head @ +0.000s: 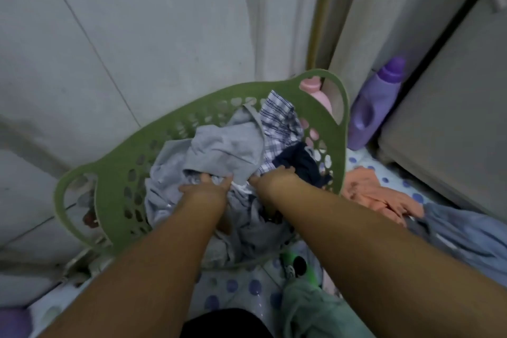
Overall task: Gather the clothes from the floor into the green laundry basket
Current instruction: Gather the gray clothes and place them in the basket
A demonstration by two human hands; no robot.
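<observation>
The green laundry basket (323, 85) is filled nearly to its rim by a heap of clothes (219, 151), with both forearms crossing its near edge, so the only clear way in is from above — over the far left rim, beside the pale wall (123, 35). To the right the passage is narrow: a purple bottle (375, 107) and a pink bottle (315, 93) stand just behind the basket's right handle, against a grey appliance (452, 104). The dotted floor mat (241, 288) is partly open near the body, while an orange garment (370, 195), a blue garment (466, 233) and a green garment (310, 310) cover its right side.
</observation>
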